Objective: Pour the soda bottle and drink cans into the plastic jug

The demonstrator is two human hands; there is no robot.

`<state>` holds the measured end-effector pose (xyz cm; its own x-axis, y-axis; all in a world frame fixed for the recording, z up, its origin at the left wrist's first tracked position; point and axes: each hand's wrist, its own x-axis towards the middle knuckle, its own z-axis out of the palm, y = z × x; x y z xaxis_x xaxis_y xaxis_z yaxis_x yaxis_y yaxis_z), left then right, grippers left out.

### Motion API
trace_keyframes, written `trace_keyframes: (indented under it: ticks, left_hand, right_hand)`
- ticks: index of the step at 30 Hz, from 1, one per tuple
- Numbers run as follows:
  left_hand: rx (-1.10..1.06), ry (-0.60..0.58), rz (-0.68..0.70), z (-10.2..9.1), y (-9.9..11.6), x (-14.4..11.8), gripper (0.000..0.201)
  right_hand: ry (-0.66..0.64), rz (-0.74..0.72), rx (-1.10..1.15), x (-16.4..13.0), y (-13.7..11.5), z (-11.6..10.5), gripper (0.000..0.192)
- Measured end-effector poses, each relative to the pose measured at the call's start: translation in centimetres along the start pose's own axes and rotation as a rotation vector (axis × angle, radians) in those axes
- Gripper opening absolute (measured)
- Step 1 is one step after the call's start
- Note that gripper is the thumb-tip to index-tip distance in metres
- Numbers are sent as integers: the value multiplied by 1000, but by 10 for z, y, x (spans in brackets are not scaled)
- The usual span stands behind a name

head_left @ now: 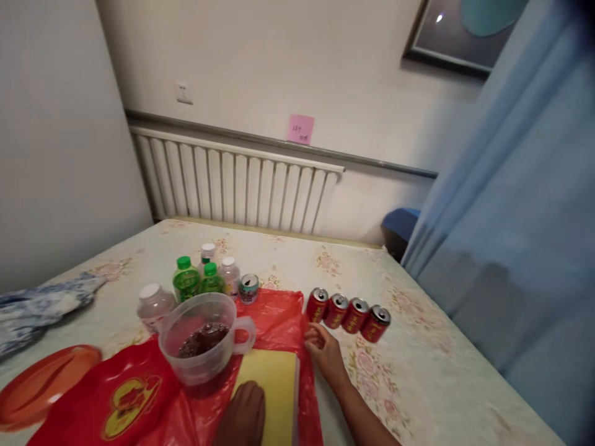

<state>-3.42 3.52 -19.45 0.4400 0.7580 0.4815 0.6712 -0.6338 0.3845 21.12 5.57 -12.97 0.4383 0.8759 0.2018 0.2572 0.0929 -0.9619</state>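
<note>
On the floral table (418, 347), a red plastic bag (279, 310) lies under our yellow book (274, 390). Our left hand (244, 415) presses flat on the book; our right hand (323, 350), loosely curled, touches the bag's edge, near four red cans (348, 313).

on a floral-covered table (418, 347), the left hand (244, 412) rests on a yellow book (274, 387) at six o'clock, while the right hand (323, 350) lies open just beside four red cans (348, 313) at five o'clock.

red cans (348, 314): 4 | green-capped bottles (186, 279): 2 | white-capped bottles (154, 305): 3
</note>
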Motion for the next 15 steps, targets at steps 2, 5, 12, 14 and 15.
trace_keyframes:
  ticks: [2, 5, 12, 14, 15]
  left_hand:
    - [-9, -44, -36, -1, 1, 1, 23]
    - [-8, -88, -54, -3, 3, 4, 24]
    - [42, -83, -23, -7, 3, 7, 24]
    - [46, -87, -27, -7, 3, 7, 24]
    - [46, -92, -31, -7, 3, 7, 24]
  right_hand:
    - [110, 16, -32, -9, 8, -43, 36]
    - [354, 74, -101, -11, 25, -103, 35]
    - [579, 84, -187, 26, 51, -180, 75]
    - [508, 40, -172, 36, 51, -185, 76]
    - [476, 19, -166, 40, 51, -185, 74]
